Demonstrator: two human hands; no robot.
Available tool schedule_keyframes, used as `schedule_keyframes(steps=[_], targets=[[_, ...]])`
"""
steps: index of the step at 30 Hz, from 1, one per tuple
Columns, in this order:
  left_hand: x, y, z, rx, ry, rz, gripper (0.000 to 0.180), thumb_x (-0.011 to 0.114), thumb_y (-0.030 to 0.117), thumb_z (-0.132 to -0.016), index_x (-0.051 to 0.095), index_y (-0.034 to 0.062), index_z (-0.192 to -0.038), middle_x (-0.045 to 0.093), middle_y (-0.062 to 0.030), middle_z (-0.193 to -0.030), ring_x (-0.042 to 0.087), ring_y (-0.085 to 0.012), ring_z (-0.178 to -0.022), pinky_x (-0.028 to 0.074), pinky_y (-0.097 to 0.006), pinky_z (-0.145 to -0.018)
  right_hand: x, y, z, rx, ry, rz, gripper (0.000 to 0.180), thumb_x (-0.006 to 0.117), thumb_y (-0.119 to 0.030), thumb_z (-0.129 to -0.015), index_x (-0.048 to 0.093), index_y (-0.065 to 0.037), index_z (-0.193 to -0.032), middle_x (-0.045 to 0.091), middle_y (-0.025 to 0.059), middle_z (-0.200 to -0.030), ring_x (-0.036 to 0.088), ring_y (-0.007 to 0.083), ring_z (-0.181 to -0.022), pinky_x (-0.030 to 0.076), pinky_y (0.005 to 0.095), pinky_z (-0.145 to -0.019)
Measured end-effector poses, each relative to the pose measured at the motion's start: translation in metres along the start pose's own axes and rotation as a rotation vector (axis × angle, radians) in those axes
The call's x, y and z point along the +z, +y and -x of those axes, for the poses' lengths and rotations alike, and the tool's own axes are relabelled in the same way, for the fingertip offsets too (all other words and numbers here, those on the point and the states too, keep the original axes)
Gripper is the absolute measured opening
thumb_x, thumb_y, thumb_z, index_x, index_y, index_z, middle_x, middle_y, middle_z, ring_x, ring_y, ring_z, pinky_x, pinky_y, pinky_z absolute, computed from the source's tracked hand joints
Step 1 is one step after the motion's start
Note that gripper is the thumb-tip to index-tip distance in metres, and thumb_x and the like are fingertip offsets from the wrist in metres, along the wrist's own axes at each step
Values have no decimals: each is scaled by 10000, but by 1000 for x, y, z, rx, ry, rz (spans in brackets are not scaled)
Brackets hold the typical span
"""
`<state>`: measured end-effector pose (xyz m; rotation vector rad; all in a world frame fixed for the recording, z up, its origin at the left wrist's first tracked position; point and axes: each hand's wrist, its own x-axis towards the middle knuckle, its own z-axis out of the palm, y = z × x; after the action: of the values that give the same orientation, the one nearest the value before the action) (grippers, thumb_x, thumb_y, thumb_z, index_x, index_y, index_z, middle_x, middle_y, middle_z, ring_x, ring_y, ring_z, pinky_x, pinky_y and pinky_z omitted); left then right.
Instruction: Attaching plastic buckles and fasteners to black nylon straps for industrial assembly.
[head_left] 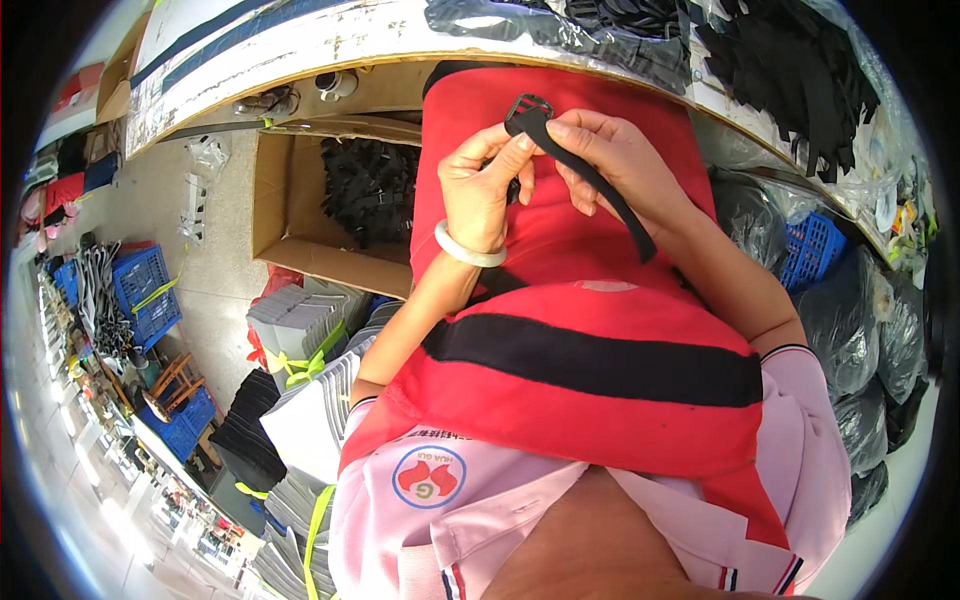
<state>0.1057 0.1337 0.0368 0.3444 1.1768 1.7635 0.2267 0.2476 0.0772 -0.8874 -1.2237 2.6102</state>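
A black strap (610,191) runs through a small black buckle (530,106) held up over my lap. My left hand (478,187) pinches the strap just below the buckle, thumb and fingers pressed together. On the other side my right hand (622,163) grips the strap close to the buckle, and the strap's loose end hangs down across the red apron (570,240). A short dark piece shows under my left fingers; I cannot tell whether it belongs to the same strap.
Ahead is a worktable edge (300,72) with piles of black straps (790,75). An open cardboard box (283,200) of black parts sits left of my lap. Bundled grey sheets (305,325) stack at the left; black plastic bags (845,320) and a blue crate (810,248) stand at the right.
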Motion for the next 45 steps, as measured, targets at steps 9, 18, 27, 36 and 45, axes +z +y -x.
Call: schedule_keyframes(steps=[9, 18, 27, 36, 45], targets=[[0, -4, -6, 130, 107, -96, 123, 662, 18, -862, 694, -39, -965, 691, -86, -806, 500, -69, -489, 372, -197, -430, 5, 2, -3, 42, -9, -349, 200, 560, -228, -963, 570, -42, -890, 558, 13, -676, 497, 61, -510, 430, 208, -464], [-2, -9, -8, 71, 131, -10, 125, 650, 18, -869, 692, -36, -974, 688, -72, -798, 510, -65, -501, 382, -196, -422, 9, 11, -4, 18, -45, -284, 196, 552, -231, -967, 568, -53, -889, 564, 6, -689, 493, 52, -534, 411, 211, -480], [-6, -18, -10, 249, 135, -128, 136, 675, -42, -829, 700, -24, -962, 656, -61, -841, 538, -69, -535, 394, -185, -427, 9, 15, -11, 1, -36, -407, 176, 569, -225, -959, 560, -65, -888, 560, -7, -687, 500, 58, -544, 411, 206, -495], [-21, -12, -7, 163, 19, -377, 187, 652, -62, -831, 691, -28, -1011, 647, -64, -835, 538, -68, -551, 413, -194, -438, -7, 21, -21, -34, -74, -152, 199, 579, -228, -955, 597, -34, -994, 595, 12, -785, 536, 70, -648, 465, 213, -621], [-27, -1, -9, -212, 27, 66, 199, 636, 100, -900, 666, -80, -979, 673, -126, -797, 580, -139, -519, 410, -219, -384, -8, 31, -18, -627, 138, 514, 176, 639, -140, -908, 652, -28, -1043, 616, 6, -812, 544, 47, -702, 443, 189, -624]])
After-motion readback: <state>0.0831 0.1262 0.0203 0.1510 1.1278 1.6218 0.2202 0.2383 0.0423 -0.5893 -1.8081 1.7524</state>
